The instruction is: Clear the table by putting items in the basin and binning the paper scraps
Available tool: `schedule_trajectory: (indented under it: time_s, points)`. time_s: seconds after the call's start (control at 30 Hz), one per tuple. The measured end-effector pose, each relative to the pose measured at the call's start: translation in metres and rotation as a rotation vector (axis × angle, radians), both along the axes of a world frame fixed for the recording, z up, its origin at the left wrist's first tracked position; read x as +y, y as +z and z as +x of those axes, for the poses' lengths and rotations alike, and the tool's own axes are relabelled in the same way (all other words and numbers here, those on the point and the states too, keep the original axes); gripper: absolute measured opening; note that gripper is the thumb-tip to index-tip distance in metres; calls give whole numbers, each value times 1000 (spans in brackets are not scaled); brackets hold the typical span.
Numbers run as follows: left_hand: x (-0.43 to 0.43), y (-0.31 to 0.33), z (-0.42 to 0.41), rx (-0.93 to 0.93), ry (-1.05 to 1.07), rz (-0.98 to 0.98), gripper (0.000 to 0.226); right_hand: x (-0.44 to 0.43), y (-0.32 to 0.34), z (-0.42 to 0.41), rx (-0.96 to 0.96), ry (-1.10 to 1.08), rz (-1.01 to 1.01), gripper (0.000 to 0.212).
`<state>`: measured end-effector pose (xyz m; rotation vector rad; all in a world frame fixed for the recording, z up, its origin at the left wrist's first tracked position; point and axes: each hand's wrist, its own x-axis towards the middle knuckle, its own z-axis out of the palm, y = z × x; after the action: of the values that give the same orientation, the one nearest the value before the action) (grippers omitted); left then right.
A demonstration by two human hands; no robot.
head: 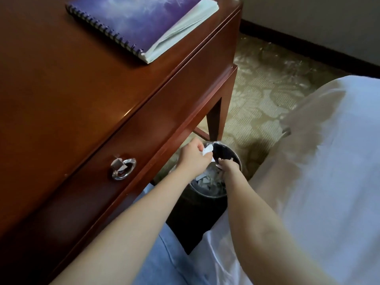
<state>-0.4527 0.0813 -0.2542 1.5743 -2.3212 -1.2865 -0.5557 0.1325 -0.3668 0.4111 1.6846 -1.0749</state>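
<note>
A round dark bin (232, 153) stands on the floor beside the table leg, with several white paper scraps (207, 179) lying inside it. My left hand (191, 157) is over the bin's left rim and pinches a white paper scrap (207, 150). My right hand (229, 166) reaches down into the bin with its fingers curled; whether it holds scraps cannot be made out. A spiral notebook (141, 23) with a purple cover lies on the brown wooden table (61, 89) at the far end.
The table's drawer front carries a silver ring pull (123, 168). A bed with white sheets (329, 161) fills the right side. Patterned carpet (267, 95) lies between table and bed. My blue-clad legs (164, 254) are at the bottom.
</note>
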Motion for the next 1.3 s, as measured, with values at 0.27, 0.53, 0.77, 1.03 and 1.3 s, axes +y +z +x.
schedule_trajectory:
  time_s: [0.27, 0.53, 0.77, 1.03, 1.3]
  points:
    - [-13, -28, -12, -46, 148, 144, 27, -13, -35, -7, -143, -2, 147, 55]
    - [-13, -65, -42, -122, 204, 287, 37, -9, -48, -11, -97, -116, 80, 50]
    - [-14, -92, -65, -186, 239, 399, 31, -1, -60, 0, -273, -331, -118, 55]
    - [-24, -101, -68, -178, 320, 665, 67, -6, -65, -2, -283, -442, -151, 58]
    - [-25, -89, -56, -85, 308, 685, 41, -1, -53, -4, -180, -312, -51, 32]
